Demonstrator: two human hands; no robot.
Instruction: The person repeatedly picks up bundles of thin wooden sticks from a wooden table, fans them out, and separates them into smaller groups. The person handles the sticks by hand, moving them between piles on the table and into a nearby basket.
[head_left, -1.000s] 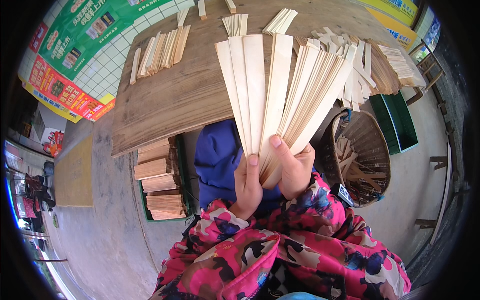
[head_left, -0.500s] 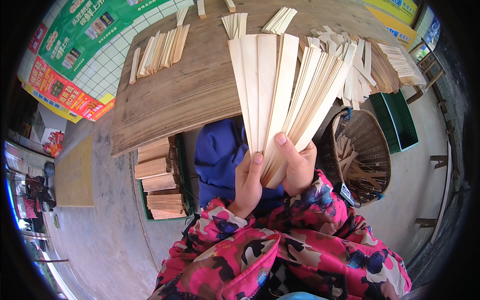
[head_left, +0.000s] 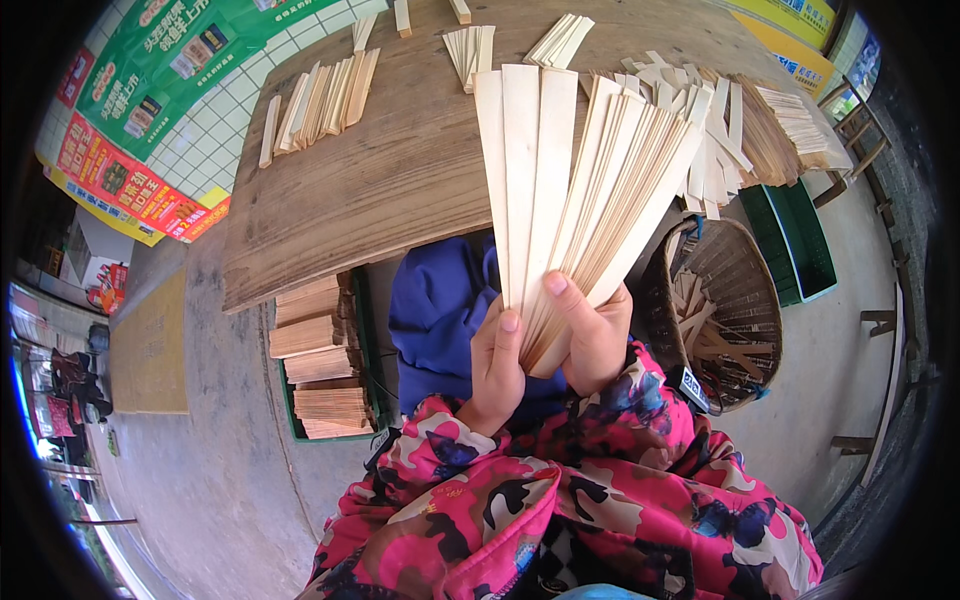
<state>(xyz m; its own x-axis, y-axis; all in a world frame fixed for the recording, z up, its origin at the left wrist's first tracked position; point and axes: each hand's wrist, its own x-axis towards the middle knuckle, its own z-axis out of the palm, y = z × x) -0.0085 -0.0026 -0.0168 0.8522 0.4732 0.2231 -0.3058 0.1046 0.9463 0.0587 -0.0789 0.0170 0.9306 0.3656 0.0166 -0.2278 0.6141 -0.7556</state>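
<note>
A fanned bundle of thin pale wooden slats (head_left: 590, 190) stands upright between my two hands, above my lap. My left hand (head_left: 495, 365) grips the lower left of the fan, its thumb pressed on the outermost slats. At the lower right, my right hand (head_left: 592, 335) clasps the thicker, tightly packed part, with its thumb lying across the front. The fingers behind the slats are mostly hidden. The upper ends spread out in front of the wooden table (head_left: 400, 190).
Slat groups (head_left: 325, 100) lie at the table's left, with a loose heap (head_left: 715, 135) at its right. A wicker basket (head_left: 745, 250) holding wood pieces stands right, beside a green crate (head_left: 790, 245). Another crate of stacked slats (head_left: 330, 405) sits left of the blue cloth (head_left: 435, 310).
The left-hand slats of the fan have shifted to the right and closed up toward the rest. My right thumb has slid slightly left; both hands keep their hold.
</note>
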